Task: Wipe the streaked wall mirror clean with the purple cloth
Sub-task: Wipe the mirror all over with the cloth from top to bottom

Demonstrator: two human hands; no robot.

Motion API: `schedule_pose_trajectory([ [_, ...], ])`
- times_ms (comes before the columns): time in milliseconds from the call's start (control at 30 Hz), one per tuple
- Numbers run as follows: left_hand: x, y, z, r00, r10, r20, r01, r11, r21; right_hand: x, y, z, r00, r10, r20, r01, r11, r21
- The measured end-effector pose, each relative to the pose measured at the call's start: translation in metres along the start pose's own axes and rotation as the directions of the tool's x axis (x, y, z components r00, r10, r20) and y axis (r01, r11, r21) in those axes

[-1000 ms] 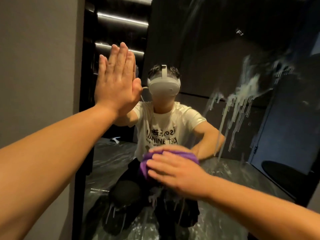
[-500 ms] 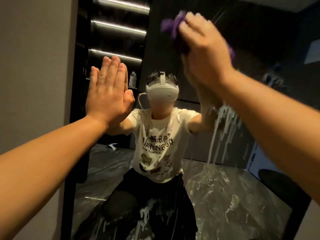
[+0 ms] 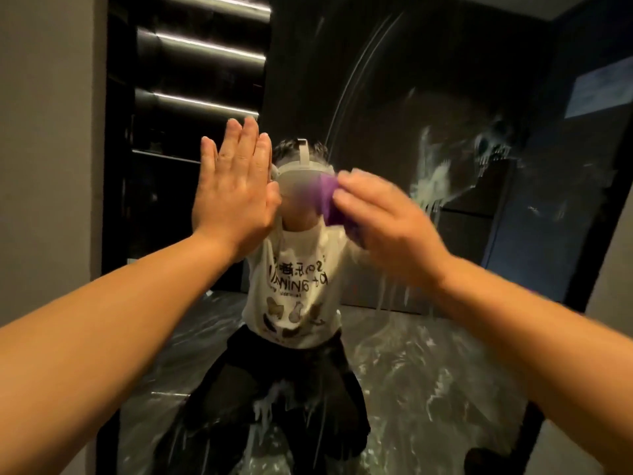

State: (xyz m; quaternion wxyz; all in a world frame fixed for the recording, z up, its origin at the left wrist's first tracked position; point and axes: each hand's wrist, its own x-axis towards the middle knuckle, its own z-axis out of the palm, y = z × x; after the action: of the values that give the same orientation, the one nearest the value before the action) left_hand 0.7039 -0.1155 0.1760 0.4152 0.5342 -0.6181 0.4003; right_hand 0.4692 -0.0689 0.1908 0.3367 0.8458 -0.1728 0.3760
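Observation:
The wall mirror [image 3: 428, 80] fills the middle of the head view, its dark glass marked with white foam smears and drips at the right [image 3: 435, 180] and thin curved wipe arcs above. My left hand [image 3: 236, 197] lies flat against the glass at centre left, fingers straight and pointing up, holding nothing. My right hand [image 3: 387, 217] presses the purple cloth [image 3: 329, 200] onto the glass at mid height, just right of the left hand. Only the cloth's left edge shows past my fingers, and it is blurred by motion.
A grey wall [image 3: 48, 166] borders the mirror on the left, and more grey wall [image 3: 613, 289] shows at the right edge. The mirror reflects a crouching person in a white printed shirt, lit shelves and a glossy dark floor. More white drips [image 3: 263, 413] run near the mirror's lower middle.
My right hand swept the cloth from low on the glass up to the top, then down to mid height beside the left hand. The left hand stayed flat on the mirror.

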Motion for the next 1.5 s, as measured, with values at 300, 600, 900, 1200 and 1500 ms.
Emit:
schedule_pose_trajectory([
  [300,-0.001,-0.002,0.005,0.998,0.012,-0.062,-0.012,1.000,-0.003,0.146,0.089,-0.058,0.907,0.309,-0.287,-0.411,0.795,-0.446],
  [600,-0.001,-0.002,0.005,0.998,0.019,-0.057,-0.017,1.000,0.021,-0.099,-0.022,0.071,0.843,-0.296,0.449,0.374,0.923,-0.094],
  [900,-0.001,0.000,0.003,1.000,0.003,-0.028,-0.003,1.000,0.018,0.018,0.046,-0.061,0.998,-0.012,-0.062,-0.004,0.969,-0.247],
  [1200,-0.001,0.001,0.002,0.998,0.001,-0.057,-0.002,1.000,-0.015,0.050,0.099,-0.047,0.952,0.186,-0.243,-0.285,0.829,-0.481],
  [1500,0.000,0.033,-0.006,0.997,0.075,-0.014,-0.076,0.996,-0.045,-0.193,-0.027,0.083,0.841,-0.263,0.472,0.385,0.905,-0.182],
])
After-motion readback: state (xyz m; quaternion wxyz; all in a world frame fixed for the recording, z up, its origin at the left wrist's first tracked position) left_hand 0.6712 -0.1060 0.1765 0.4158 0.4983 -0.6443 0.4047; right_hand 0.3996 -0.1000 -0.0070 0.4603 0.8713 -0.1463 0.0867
